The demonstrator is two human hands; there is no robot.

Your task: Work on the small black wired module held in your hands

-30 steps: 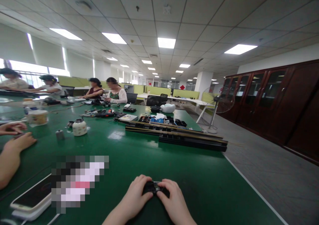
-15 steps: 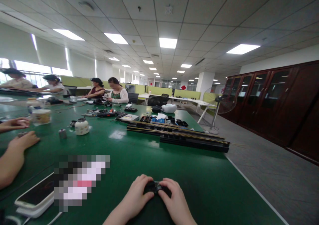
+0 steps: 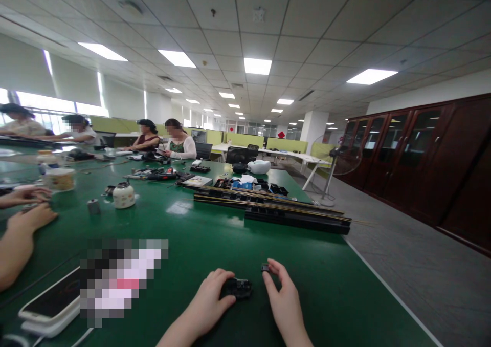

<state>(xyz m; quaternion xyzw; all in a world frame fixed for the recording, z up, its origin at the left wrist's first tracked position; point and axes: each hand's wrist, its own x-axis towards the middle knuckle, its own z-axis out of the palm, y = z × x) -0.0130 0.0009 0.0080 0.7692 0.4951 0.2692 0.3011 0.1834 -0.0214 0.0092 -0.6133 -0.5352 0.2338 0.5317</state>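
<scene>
My left hand [image 3: 215, 297] grips the left end of a small black plastic housing [image 3: 240, 288], thumb in front and fingers behind. Its right end is uncovered and shows some small detail on top. To the right, my right hand [image 3: 283, 291] pinches a small dark block-shaped part [image 3: 265, 268] between thumb and fingertips, just above the green table [image 3: 318, 270]. A gap separates this part from the housing. What exactly the part is, I cannot make out.
Long black rails with thin brass-coloured rods [image 3: 295, 219] lie ahead. A phone [image 3: 53, 293] on a white stand is at left, near a blurred-out patch. A white jar [image 3: 124, 195] and grey cylinder [image 3: 93, 207] stand beyond. A co-worker's hands [image 3: 32, 214] are at far left.
My right hand has moved off the black housing to the right, carrying a small dark part. My left hand stays on the housing. The view has shifted slightly.
</scene>
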